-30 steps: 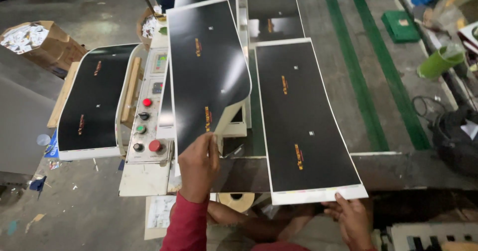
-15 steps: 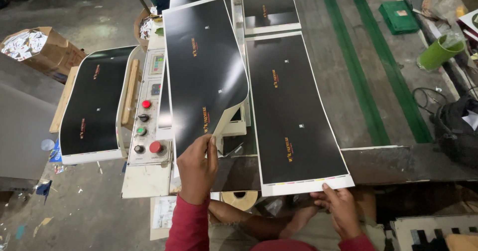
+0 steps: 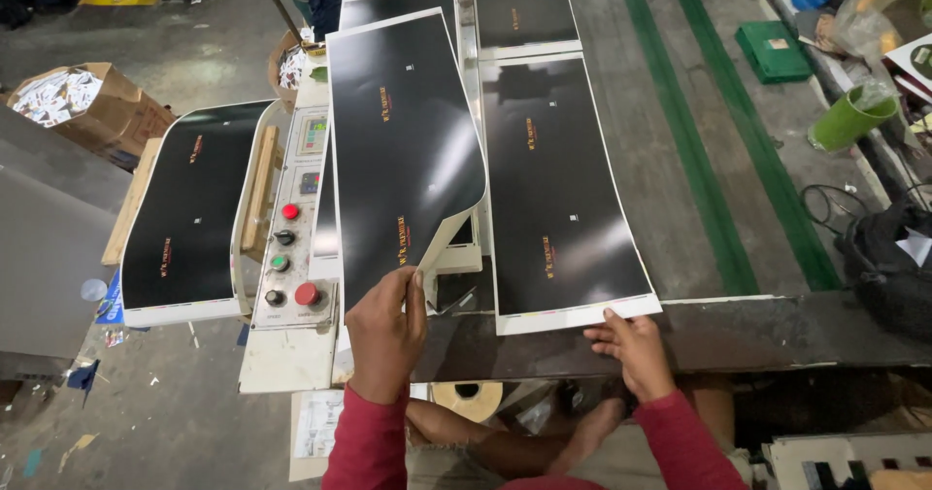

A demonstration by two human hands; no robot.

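While my left hand [image 3: 386,327] pinches the curled black printed sheet [image 3: 403,150], my right hand [image 3: 633,346] lies flat on the neighbouring black sheet's [image 3: 558,179] near edge.

Glossy black paper sheet [image 3: 403,150], matt grey metal table [image 3: 650,150], brown cardboard box [image 3: 116,111], glossy plastic buttons [image 3: 291,247]

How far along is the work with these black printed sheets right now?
Done: one black sheet lies flat on the stack left of the control panel. In hand: the left hand pinches a curled black sheet by its near edge, while the right hand presses the white border of another sheet on the belt. Left: more sheets lie farther up.
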